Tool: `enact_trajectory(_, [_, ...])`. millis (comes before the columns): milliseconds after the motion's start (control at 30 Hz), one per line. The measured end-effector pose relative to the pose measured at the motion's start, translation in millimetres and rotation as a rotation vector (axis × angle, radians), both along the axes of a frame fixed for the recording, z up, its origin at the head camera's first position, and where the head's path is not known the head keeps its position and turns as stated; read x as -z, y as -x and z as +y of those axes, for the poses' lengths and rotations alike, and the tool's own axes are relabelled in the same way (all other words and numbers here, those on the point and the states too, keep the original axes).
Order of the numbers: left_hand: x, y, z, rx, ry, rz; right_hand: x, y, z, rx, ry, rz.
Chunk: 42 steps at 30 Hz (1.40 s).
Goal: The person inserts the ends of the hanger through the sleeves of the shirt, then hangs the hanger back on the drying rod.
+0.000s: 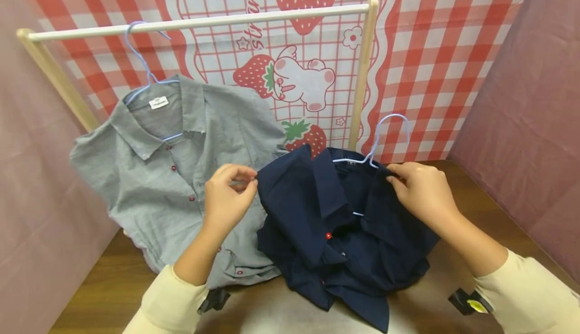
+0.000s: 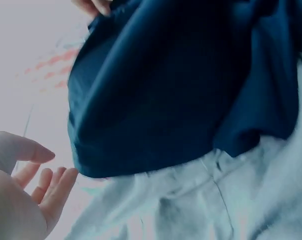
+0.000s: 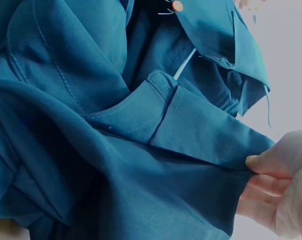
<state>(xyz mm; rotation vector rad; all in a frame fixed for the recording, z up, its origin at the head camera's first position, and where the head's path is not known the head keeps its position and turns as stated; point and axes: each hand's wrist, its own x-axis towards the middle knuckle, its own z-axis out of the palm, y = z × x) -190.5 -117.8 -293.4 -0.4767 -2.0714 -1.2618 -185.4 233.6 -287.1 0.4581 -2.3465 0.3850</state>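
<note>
A navy shirt (image 1: 294,208) with red buttons is held up in front of me on a pale purple hanger (image 1: 376,137), whose hook points up. My right hand (image 1: 426,190) pinches the shirt between thumb and fingers beside the collar; the right wrist view shows the pinched cloth (image 3: 206,135). At the opposite shoulder is my left hand (image 1: 226,195), fingertips right at the fabric's edge. In the left wrist view its thumb (image 2: 38,150) stands apart from the fingers, with no cloth between them. Most of the hanger's bar is hidden inside the shirt.
On the left, a grey shirt (image 1: 154,198) hangs by another purple hanger (image 1: 138,54) from the white rail (image 1: 217,20) of a wooden-ended rack. Behind is a red-checked strawberry cloth (image 1: 430,47). Pink panels (image 1: 512,122) flank the brown tabletop (image 1: 480,233).
</note>
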Motion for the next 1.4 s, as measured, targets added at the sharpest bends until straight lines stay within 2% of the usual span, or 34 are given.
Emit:
enact_trajectory(67, [1.8,4.3,-5,0.036,-0.018,-0.083,0.7,-1.5,1,-0.003,-0.002,0.009])
enact_trajectory(200, [6.6,15.1,-10,0.193,-0.079,-0.306,1.5,-2.4,3,-0.012,0.003,0.028])
enact_trajectory(267, [9.8,20.2,-10,0.245,-0.099,-0.396,1.7,-2.6,3,-0.014,0.003,0.033])
enact_trajectory(333, [13.0,24.0,-9,0.250,-0.112,-0.451,1.9,-2.6,3,-0.014,0.003,0.034])
enact_trajectory(400, [15.6,26.3,-8,0.224,-0.114,-0.473,1.9,-2.5,3,-0.010,-0.001,0.032])
enact_trajectory(533, [16.7,25.5,-7,0.153,-0.115,-0.456,2.5,-1.0,6,0.020,-0.006,0.009])
enact_trajectory(733, [12.8,18.2,-13,0.082,-0.097,-0.361,1.9,3.6,18,0.095,0.022,-0.046])
enact_trajectory(833, [11.8,12.8,-15,0.100,-0.045,-0.331,2.4,6.5,25,0.116,0.040,-0.076])
enact_trajectory(933, [13.4,6.1,-14,0.135,0.053,-0.297,3.5,8.7,28,0.127,0.051,-0.102])
enact_trajectory(1067, [19.7,-2.9,-7,0.183,0.180,-0.240,3.3,9.6,27,0.138,0.051,-0.109])
enact_trajectory(1200, [28.5,-9.6,3,0.212,0.274,-0.224,2.2,9.5,23,0.140,0.044,-0.090])
enact_trajectory(1300, [34.1,-11.5,8,0.202,0.331,-0.248,2.9,9.2,19,0.128,0.033,-0.059])
enact_trajectory(1400, [34.8,-11.2,9,0.142,0.355,-0.295,4.8,9.1,16,0.100,0.016,-0.010])
